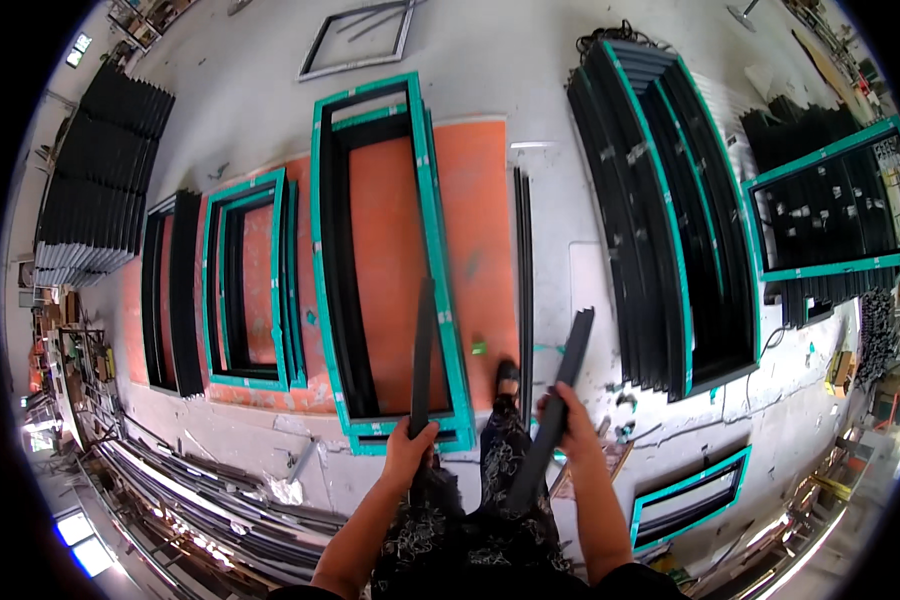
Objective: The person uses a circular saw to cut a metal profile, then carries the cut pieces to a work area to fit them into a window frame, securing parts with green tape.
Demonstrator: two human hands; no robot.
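My left hand [410,447] grips a long black metal strip [422,350] that points up and away over a tall black frame edged in teal tape [432,215] lying on the orange floor mat. A second, shorter black profile bar [555,400] slants up to the right from my right hand [562,415], which is closed on it. Both bars are held above the floor in front of my legs and one dark shoe [508,378].
Smaller teal-edged frames [245,290] lie to the left, a big stack of black frames [670,220] to the right, and another frame [690,495] lower right. Black strips [523,270] rest beside the mat. Metal profiles [200,495] pile at lower left; stacked black panels [95,170] far left.
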